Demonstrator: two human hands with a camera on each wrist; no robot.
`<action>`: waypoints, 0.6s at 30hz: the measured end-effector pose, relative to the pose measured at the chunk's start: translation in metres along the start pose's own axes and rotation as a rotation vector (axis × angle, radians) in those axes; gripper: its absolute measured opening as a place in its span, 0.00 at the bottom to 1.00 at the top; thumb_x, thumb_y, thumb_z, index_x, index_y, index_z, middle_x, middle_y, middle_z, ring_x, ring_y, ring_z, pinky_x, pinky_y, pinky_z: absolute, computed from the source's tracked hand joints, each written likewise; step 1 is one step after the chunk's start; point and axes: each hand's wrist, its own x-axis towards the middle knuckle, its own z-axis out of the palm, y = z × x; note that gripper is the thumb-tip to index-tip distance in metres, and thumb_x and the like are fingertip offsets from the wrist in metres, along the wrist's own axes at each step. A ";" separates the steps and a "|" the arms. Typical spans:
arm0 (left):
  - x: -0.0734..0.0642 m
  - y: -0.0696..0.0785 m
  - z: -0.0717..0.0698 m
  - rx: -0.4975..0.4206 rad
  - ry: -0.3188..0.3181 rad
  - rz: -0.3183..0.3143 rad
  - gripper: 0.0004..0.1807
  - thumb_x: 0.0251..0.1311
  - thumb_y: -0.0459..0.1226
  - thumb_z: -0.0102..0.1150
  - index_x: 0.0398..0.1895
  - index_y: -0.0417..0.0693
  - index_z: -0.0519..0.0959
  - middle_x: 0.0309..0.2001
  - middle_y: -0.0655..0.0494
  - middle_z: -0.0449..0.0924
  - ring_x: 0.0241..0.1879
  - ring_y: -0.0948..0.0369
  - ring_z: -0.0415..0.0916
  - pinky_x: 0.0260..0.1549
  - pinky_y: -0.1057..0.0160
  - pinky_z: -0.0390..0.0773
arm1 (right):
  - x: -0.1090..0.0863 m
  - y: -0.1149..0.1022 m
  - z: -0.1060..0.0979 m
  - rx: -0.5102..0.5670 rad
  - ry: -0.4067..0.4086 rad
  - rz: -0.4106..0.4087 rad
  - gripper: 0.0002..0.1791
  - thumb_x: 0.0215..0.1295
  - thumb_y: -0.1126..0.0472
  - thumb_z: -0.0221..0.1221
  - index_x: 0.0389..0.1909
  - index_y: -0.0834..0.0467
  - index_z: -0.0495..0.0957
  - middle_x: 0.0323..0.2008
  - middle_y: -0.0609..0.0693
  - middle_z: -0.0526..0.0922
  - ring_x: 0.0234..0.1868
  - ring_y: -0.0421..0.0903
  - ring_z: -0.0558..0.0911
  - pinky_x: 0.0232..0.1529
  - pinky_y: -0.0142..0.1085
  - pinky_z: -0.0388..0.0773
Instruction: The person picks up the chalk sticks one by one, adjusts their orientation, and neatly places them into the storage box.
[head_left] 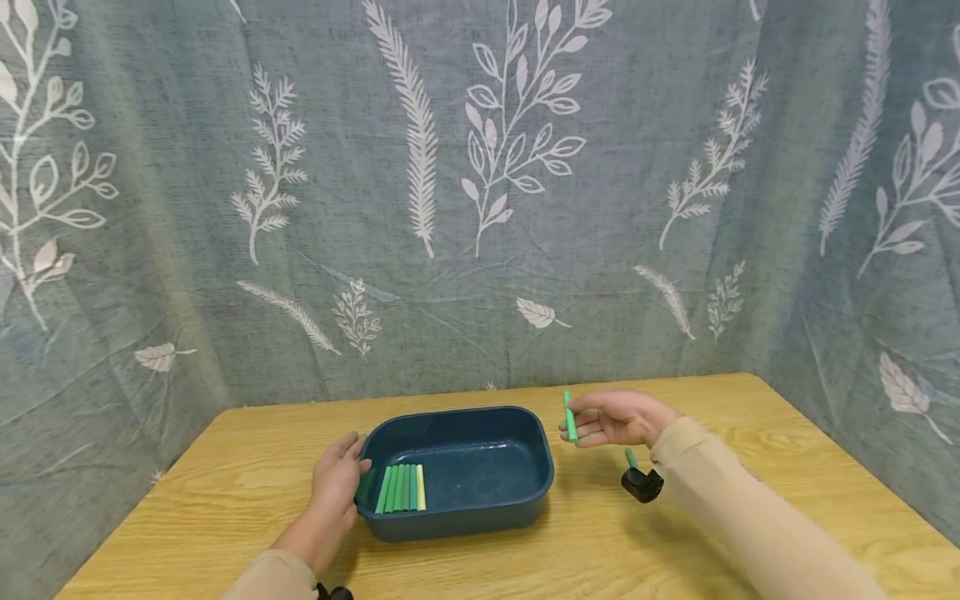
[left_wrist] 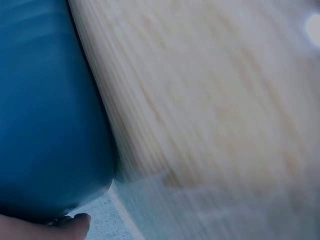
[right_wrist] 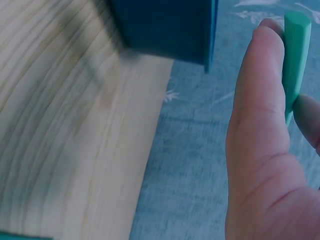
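My right hand pinches a green stick between thumb and fingers, above the table to the right of a dark blue basin. In the right wrist view the green stick has flat sides. My left hand holds the basin's left side, its thumb at the rim and the other fingers outside. In the left wrist view a fingertip shows by the basin's wall. Inside, at the left end, several sticks lie side by side, mostly green with a pale yellow one at the right.
Another green stick lies on the wooden table, partly hidden by the right wrist's black camera. A grey-blue curtain with white leaf prints hangs behind the table and at both sides.
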 end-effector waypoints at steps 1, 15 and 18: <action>0.000 0.000 0.000 -0.001 0.000 -0.001 0.31 0.70 0.21 0.31 0.75 0.29 0.39 0.74 0.32 0.39 0.73 0.38 0.35 0.69 0.43 0.43 | 0.002 -0.001 0.002 -0.001 -0.001 -0.001 0.11 0.76 0.63 0.45 0.39 0.64 0.74 0.38 0.56 0.82 0.40 0.45 0.84 0.44 0.35 0.81; 0.001 -0.002 -0.001 -0.007 -0.018 0.000 0.33 0.70 0.21 0.33 0.74 0.29 0.37 0.74 0.32 0.38 0.73 0.38 0.33 0.70 0.43 0.41 | 0.021 -0.009 0.035 0.039 0.027 0.013 0.10 0.76 0.63 0.45 0.44 0.66 0.70 0.41 0.59 0.80 0.39 0.48 0.83 0.49 0.40 0.80; 0.000 -0.002 -0.001 -0.011 -0.018 0.003 0.33 0.70 0.21 0.32 0.74 0.29 0.36 0.74 0.32 0.37 0.73 0.38 0.32 0.70 0.43 0.41 | 0.026 -0.011 0.041 0.052 0.027 0.020 0.12 0.77 0.63 0.45 0.49 0.68 0.68 0.42 0.60 0.79 0.40 0.48 0.83 0.48 0.39 0.81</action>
